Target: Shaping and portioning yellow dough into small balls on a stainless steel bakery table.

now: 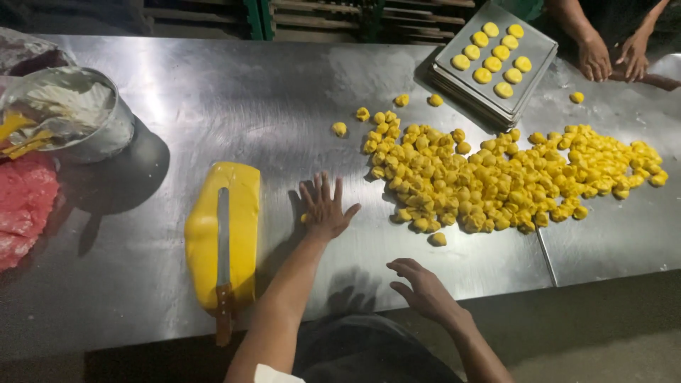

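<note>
a small yellow dough piece (304, 218) peeks out at the edge of the left hand (325, 209), which lies palm-down on the steel worktop (284, 106) with its fingers (317, 188) spread flat and released, pressing on the piece rather than gripping it; most of the piece is hidden under the palm. the right hand (424, 289) hovers near the front edge of the worktop, its fingers loosely curled and holding nothing. just left of the left hand lies a large yellow dough block (241, 213), smooth and oblong, with a long knife (223, 262) resting lengthwise on top of it, blade along the block and wooden handle pointing toward the person. to the right of the left hand spreads a wide heap of cut dough pieces (496, 177), with one stray piece (438, 239) lying apart at its near edge. beyond the heap sits a metal baking tray (535, 53) carrying two short rows of rounded dough balls (491, 57). another person's hands (613, 57) rest on the worktop just beside the tray. at the far left stands a metal bowl (106, 135) with white flour in it, and below it a pink dough mass (25, 206).
</note>
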